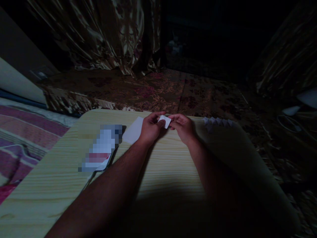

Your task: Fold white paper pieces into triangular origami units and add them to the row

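Note:
Both my hands meet over the far part of a light wooden table (160,165). Between them is a small folded white paper piece (164,120). My left hand (150,128) pinches its left side and my right hand (182,127) pinches its right side, fingers closed on it. A flat white paper sheet (133,130) lies on the table just left of my left hand. A row of several small folded white paper pieces (218,122) sits at the table's far right edge, beyond my right hand.
A blurred-out flat item (101,148) lies on the table at left, with a thin dark stick-like thing beneath it. A patterned brown carpet (158,89) and shiny curtains (104,33) lie beyond. A striped mat (22,138) is at left. The room is dim.

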`<act>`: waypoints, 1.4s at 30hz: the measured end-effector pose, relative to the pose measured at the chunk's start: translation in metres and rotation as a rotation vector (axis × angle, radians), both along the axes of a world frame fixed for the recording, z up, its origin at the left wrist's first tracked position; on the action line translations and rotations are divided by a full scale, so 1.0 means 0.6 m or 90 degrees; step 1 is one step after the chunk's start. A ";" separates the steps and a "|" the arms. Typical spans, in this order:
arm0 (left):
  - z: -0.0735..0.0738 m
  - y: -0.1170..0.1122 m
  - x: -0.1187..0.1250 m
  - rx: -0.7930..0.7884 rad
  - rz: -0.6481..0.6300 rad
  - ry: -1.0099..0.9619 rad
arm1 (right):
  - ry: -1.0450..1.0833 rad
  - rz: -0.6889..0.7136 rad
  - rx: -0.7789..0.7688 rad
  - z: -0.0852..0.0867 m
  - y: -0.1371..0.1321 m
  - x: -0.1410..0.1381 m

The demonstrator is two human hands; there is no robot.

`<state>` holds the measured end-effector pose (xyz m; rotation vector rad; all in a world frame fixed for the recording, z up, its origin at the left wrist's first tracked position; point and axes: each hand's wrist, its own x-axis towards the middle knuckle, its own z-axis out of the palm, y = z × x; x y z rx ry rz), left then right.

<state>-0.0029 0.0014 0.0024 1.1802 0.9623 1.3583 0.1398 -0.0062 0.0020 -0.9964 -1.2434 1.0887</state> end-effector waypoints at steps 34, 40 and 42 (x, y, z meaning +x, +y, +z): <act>-0.002 0.002 -0.003 -0.013 -0.005 0.012 | -0.035 0.024 0.006 -0.004 -0.003 0.002; 0.001 0.002 -0.002 -0.033 -0.001 -0.009 | -0.025 0.026 0.002 0.001 -0.003 0.001; 0.002 0.001 -0.001 -0.035 -0.005 -0.012 | -0.020 0.024 0.003 0.002 -0.003 0.000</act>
